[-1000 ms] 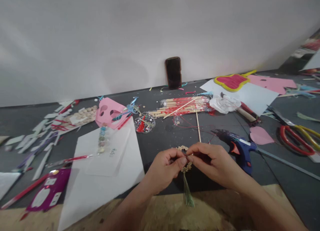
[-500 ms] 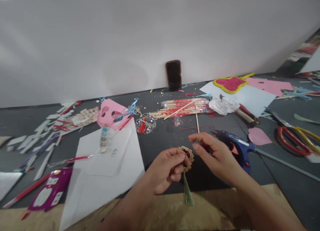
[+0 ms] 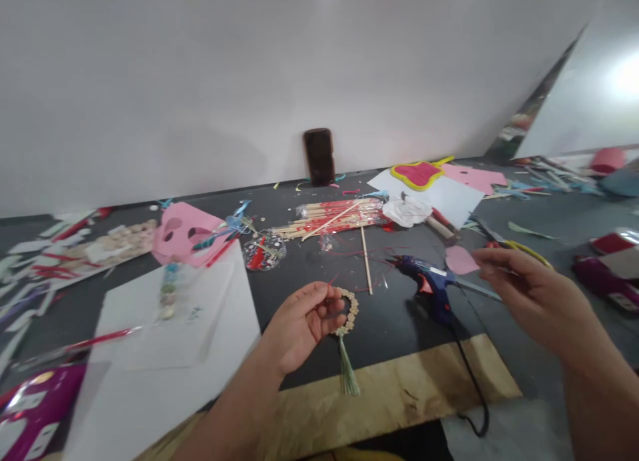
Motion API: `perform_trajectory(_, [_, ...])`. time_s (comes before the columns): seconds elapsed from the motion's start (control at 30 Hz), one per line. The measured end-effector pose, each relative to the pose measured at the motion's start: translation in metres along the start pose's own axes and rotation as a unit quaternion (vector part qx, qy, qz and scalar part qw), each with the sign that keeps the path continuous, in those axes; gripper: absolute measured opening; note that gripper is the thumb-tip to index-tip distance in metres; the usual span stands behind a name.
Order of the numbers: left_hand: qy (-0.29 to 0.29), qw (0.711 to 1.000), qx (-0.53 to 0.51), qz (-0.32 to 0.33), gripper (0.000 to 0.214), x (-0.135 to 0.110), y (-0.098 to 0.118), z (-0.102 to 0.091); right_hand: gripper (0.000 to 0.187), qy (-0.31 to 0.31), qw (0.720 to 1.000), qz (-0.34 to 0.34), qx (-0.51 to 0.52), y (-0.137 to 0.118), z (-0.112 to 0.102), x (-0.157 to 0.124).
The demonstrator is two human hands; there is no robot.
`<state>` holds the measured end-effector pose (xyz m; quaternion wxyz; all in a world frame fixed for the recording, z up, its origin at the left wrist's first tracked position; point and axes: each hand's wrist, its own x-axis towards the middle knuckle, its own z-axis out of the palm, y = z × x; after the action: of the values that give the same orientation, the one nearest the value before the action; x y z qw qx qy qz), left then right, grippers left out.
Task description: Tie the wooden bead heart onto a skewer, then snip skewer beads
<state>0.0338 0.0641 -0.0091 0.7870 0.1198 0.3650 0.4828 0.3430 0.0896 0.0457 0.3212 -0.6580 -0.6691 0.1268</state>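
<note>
A white wall (image 3: 200,82) is being kept across the top of the view, and a dark work surface (image 3: 294,295) is being crowded by craft clutter, with a plywood board (image 3: 394,388) being laid along its near edge. Large white paper sheets (image 3: 170,314) are being spread at the left, a pink foam mask (image 3: 182,233) is being left beyond them, and a plastic-wrapped bundle of sticks (image 3: 329,218) is being shown further back. Right of centre, a blue glue gun (image 3: 429,281) is being rested on its side, its black cord (image 3: 474,394) being trailed over the board. A beaded ring (image 3: 349,311) is being held up above the surface by the left hand (image 3: 299,321), its rim being gripped in curled fingers, while a green tassel (image 3: 348,374) is being left to dangle just above the board. The right hand (image 3: 534,295) is being held well apart, thumb and fingers being pinched narrowly; whether a fine thread is being held cannot be told. The ring could be dropped if that grip is loosened, and the cord could be snagged by a forearm, with the glue gun being dragged.
</note>
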Motion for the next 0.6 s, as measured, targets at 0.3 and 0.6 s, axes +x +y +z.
perform_trajectory(0.3, [0.008, 0.999, 0.035, -0.008, 0.008, -0.003, -0.001, -0.001, 0.035, -0.002, 0.971, 0.126, -0.203, 0.076, -0.044, -0.029])
perform_trajectory(0.6, [-0.008, 0.998, 0.062, 0.023, 0.009, -0.007, 0.001, 0.002, 0.04, -0.085, 0.946, 0.124, -0.286, 0.111, -0.033, 0.043])
